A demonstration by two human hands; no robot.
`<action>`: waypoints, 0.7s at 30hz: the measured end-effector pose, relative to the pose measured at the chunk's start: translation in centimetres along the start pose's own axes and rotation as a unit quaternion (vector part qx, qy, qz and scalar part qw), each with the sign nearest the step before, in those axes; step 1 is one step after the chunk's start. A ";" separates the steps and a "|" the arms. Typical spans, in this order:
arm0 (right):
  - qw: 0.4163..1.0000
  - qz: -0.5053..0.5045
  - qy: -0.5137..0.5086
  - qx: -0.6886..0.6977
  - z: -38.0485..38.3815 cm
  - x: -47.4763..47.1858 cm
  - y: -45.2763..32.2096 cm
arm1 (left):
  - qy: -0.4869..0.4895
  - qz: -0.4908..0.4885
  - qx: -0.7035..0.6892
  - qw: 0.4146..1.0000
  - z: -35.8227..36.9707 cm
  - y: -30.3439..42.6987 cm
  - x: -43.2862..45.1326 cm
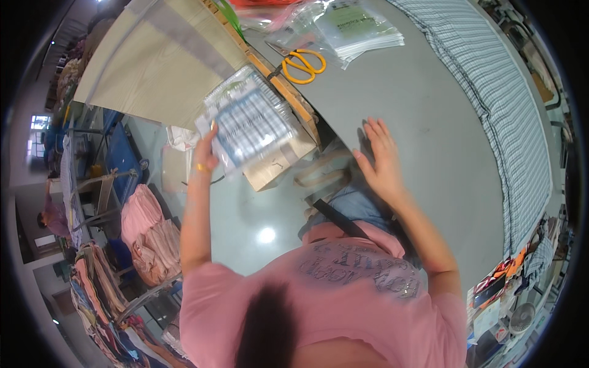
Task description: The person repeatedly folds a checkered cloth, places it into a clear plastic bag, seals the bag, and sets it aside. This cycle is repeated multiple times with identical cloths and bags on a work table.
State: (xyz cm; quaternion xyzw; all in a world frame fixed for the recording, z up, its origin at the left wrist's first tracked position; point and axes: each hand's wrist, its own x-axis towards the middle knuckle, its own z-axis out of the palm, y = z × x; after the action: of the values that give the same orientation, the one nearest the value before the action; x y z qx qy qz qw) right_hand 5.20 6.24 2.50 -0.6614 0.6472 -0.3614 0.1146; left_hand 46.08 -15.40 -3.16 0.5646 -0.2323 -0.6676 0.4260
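My left hand (206, 152) grips the left edge of a clear plastic package (257, 126) holding folded blue-and-white checked cloth. The package looks slightly blurred and lies over more plastic packages (234, 83), beside a long cardboard box (177, 69) and above a smaller cardboard piece (280, 161). My right hand (380, 161) is on or just over the grey tabletop (437, 133) near its edge, fingers spread, with nothing in it. Yellow-handled scissors (303, 67) lie on the table beyond the right hand, close to a wooden strip (285, 92).
Clear plastic bags with printed inserts (359, 27) are stacked at the table's far side. Checked fabric (487, 101) runs along the right. A phone (489, 291) and a small fan (522, 317) sit lower right. Garment racks (99, 276) and a person (53, 216) are at left.
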 end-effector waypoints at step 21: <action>0.978 0.107 0.142 -0.113 -11.5 -13.6 4.2 | -0.499 0.528 0.284 0.626 54.0 -6.6 -8.1</action>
State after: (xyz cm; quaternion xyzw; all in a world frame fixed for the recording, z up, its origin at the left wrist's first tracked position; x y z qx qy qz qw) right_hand -3.87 22.09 3.60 -0.5389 0.7605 -0.3619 -0.0157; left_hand -7.32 -14.41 9.87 0.0188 -0.8457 -0.4083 0.3431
